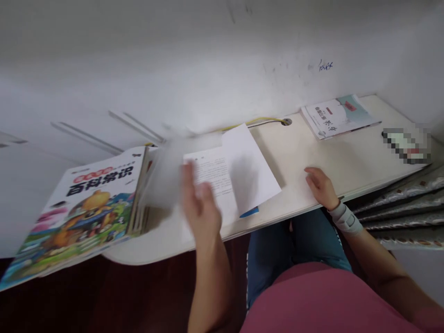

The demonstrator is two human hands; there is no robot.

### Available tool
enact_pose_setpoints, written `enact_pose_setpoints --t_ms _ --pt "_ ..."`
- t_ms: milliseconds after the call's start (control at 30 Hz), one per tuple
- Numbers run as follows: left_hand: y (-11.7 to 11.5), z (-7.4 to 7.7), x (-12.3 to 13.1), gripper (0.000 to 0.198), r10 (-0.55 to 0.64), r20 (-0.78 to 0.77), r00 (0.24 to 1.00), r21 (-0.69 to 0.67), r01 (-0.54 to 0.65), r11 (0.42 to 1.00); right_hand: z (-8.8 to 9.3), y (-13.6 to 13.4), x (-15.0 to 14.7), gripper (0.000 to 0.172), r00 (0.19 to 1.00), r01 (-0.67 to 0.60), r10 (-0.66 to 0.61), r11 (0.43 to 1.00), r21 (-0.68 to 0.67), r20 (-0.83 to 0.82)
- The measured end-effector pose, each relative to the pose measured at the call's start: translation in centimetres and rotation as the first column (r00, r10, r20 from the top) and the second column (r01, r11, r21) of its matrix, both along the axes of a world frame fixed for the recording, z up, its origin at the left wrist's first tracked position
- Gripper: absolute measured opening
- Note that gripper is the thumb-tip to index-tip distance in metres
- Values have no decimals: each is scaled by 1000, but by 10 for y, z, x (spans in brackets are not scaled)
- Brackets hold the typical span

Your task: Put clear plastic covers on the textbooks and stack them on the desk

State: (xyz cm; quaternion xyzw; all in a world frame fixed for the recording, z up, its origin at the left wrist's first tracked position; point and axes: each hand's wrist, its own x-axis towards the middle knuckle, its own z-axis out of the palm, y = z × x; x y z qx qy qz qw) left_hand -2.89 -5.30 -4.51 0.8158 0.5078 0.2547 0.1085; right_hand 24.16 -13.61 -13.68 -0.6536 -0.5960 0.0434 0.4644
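White pages (211,178) blur beside the left hand (199,206) — grip unreadable — right hand (321,185) lies open on the desk (347,157).

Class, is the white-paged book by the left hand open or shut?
Open: the white-paged paper book shows printed pages, one leaf lifted.

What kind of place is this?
Probably a study corner: a pale desk against a plain wall, a colourful children's book on the left, an open book in the middle, and a thin workbook at the far right.
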Motion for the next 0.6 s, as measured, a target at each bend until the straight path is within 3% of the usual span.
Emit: enact_pose_setpoints --t_ms 67,133,267,400,600 --pt "8 -11 17 52 -83 -134 987 -98 70 993 0 1 0 31 1000 -1 1 1000 -10 -12" --pt "8 -27 44 59 -214 -306 928 -220 150 964 -2 2 -1 31 1000 13 -13 1000 -24 -10" --pt "-3 -57 88 68 -296 -448 844 -268 188 945 -6 4 -5 31 993 70 -62 995 -76 98" --pt "-12 -70 95 67 -277 -454 847 -205 203 957 -6 7 -7 35 977 53 -13 982 -183 211" --pt "-19 -72 96 65 -288 -438 852 -211 213 954 -2 8 -5 39 982 0 45 972 -237 184"
